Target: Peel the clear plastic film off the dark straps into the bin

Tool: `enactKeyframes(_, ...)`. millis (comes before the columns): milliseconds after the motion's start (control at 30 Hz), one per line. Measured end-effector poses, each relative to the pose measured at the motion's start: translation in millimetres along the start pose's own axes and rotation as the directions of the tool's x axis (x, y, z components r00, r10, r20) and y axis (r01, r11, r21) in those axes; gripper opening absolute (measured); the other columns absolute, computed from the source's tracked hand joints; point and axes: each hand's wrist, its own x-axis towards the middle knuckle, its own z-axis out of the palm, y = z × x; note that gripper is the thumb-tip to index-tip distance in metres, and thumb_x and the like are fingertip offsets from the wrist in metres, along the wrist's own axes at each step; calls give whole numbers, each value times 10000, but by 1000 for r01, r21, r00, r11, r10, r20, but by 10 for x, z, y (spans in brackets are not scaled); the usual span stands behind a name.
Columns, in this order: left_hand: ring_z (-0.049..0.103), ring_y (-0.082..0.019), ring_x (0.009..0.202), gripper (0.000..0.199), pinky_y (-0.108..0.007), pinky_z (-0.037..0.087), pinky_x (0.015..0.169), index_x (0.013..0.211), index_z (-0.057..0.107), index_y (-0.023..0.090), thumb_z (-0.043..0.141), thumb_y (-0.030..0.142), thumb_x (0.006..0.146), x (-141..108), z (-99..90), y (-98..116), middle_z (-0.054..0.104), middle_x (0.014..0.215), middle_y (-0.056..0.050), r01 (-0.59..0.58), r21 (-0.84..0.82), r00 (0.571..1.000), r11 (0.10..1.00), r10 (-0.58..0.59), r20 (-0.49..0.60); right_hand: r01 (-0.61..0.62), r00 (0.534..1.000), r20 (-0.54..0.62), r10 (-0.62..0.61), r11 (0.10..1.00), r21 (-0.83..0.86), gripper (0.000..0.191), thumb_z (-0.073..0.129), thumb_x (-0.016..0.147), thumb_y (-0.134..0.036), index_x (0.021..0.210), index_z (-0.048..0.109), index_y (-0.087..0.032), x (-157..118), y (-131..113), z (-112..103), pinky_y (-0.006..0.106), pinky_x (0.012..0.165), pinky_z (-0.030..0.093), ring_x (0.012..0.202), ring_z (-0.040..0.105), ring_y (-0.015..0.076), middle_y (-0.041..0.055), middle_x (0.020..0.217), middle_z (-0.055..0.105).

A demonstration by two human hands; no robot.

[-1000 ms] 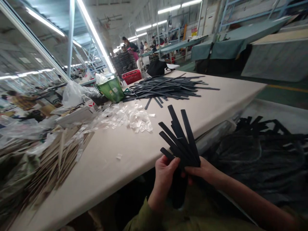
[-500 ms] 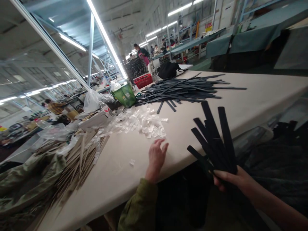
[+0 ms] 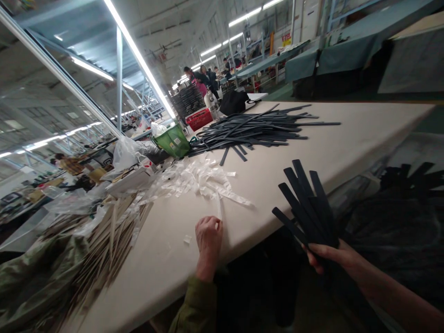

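My left hand (image 3: 208, 238) is closed over the table (image 3: 270, 185), pinching the end of a thin translucent white strip (image 3: 219, 206) beside the pile of white film pieces (image 3: 204, 178). My right hand (image 3: 329, 254), past the table's front edge, is wrapped round a fanned bundle of flat black strips (image 3: 308, 208) that point up and away. Farther back on the table lies a large heap of dark strips (image 3: 249, 129).
Brown strips (image 3: 111, 231) and green cloth (image 3: 38, 273) lie at the left. A green basket (image 3: 175, 141), a red crate (image 3: 199, 119) and a black bag (image 3: 234, 102) stand behind. More black strips (image 3: 412, 175) are at the right. People work far back.
My left hand has gone from loosely open to pinched and moved down and left, with a white strip now stretching from it. The black strips in my right hand have shifted slightly.
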Motion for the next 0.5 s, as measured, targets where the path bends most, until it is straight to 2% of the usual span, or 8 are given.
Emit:
enactKeyframes(67,632,-234,864,155,-355,441,851,771,710,212,609,304,843,-271,-23,74,718,841,-65,102,-292,994,951,-112,-17,-26,1000,-5,26,999,37,426,797,671,-558,801,717,-161,12,22,2,254,471,456,524,578,150,55,671,673)
enactKeyframes(100,637,-216,799,162,-337,460,807,764,703,207,641,343,825,-391,-25,115,709,789,-50,193,-489,977,850,-214,15,-37,999,0,37,999,39,424,797,678,-548,809,728,-151,20,32,9,253,482,454,535,582,149,62,688,684)
enactKeyframes(133,637,-194,730,189,-320,475,762,762,697,198,680,383,793,-492,-21,158,699,746,-34,294,-670,943,681,-322,86,-43,999,21,42,999,16,432,782,695,-551,825,740,-141,31,39,23,251,485,446,536,579,148,64,683,686)
enactKeyframes(200,634,-152,638,276,-287,500,699,777,683,179,772,429,702,-635,-5,253,700,726,-14,438,-865,833,245,-472,288,-58,995,75,61,997,-44,476,748,718,-566,893,767,-124,64,40,80,246,477,420,520,558,143,51,622,663)
enactKeyframes(267,649,-128,621,340,-264,523,678,778,665,171,856,389,601,-709,6,359,717,759,-11,462,-878,727,-122,-515,454,-77,987,133,86,995,-70,536,734,717,-566,1000,774,-113,113,19,178,236,469,392,501,535,137,27,549,625)
enactKeyframes(300,657,-122,623,344,-255,533,672,775,658,170,877,350,578,-730,8,416,722,769,-10,455,-856,690,-244,-511,512,-84,983,161,94,994,-66,558,734,713,-554,1051,766,-112,143,-2,239,232,470,384,500,533,135,21,540,623)
enactKeyframes(400,674,-120,629,280,-250,555,663,780,659,174,866,267,616,-791,8,594,724,773,-11,461,-773,626,-436,-458,631,-98,965,239,103,995,-34,568,744,703,-506,1108,745,-107,252,-97,436,211,471,369,499,542,122,17,544,639)
enactKeyframes(500,682,-119,650,241,-249,559,677,817,672,174,836,272,671,-886,36,748,723,797,-11,514,-724,622,-461,-380,684,-78,951,301,75,997,-1,509,741,702,-473,1047,748,-100,366,-202,603,194,458,366,476,539,107,8,532,632)
